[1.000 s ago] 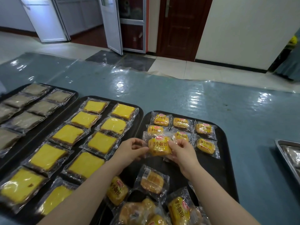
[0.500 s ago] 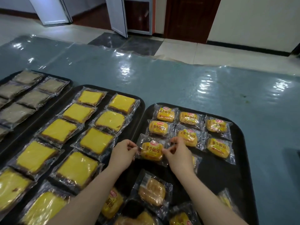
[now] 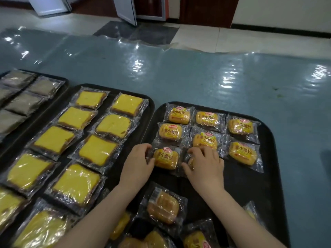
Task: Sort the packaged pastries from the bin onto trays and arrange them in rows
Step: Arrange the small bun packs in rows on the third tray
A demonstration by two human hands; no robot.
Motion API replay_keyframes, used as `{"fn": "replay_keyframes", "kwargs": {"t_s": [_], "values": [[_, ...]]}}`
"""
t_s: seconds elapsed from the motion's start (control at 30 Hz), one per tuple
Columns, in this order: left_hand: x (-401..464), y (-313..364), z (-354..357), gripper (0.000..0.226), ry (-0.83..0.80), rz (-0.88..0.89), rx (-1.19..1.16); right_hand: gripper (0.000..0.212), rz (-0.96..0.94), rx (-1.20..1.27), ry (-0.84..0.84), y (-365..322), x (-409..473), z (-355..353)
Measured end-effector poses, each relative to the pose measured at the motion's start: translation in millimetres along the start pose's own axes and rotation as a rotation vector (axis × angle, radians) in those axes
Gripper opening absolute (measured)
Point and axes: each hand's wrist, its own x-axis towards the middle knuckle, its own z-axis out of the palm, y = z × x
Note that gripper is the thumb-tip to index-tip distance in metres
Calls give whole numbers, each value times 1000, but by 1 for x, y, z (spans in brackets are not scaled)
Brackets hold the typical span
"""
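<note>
A small wrapped bun (image 3: 166,158) with a red-and-yellow label lies on the right black tray (image 3: 268,185), third down in the left column of buns. My left hand (image 3: 138,163) grips its left edge. My right hand (image 3: 204,163) presses on its right edge and covers another bun beneath the palm. Several more buns (image 3: 206,119) lie in rows above. Loose buns (image 3: 163,206) sit scattered at the near end of the tray.
The middle black tray (image 3: 148,108) carries two columns of wrapped yellow cake slices (image 3: 93,152). A left tray (image 3: 64,83) holds grey-brown packaged pastries (image 3: 23,104). All trays rest on a blue table under shiny plastic film (image 3: 197,77); tiled floor and doors lie beyond.
Both hands lowered the bun from above the tray and set it into the left column below the second bun. The camera tilted down and closer.
</note>
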Motion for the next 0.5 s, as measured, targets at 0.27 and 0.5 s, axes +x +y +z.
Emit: {"fn": "replay_keyframes", "kwargs": {"t_s": [0.27,0.5], "values": [[-11,12,23,57,-315,347,245,54,-5,-60,-137,26,-22,-12],[-21,10,17,60,-265,326,198,49,-52,-7,-57,22,-37,-23]]}}
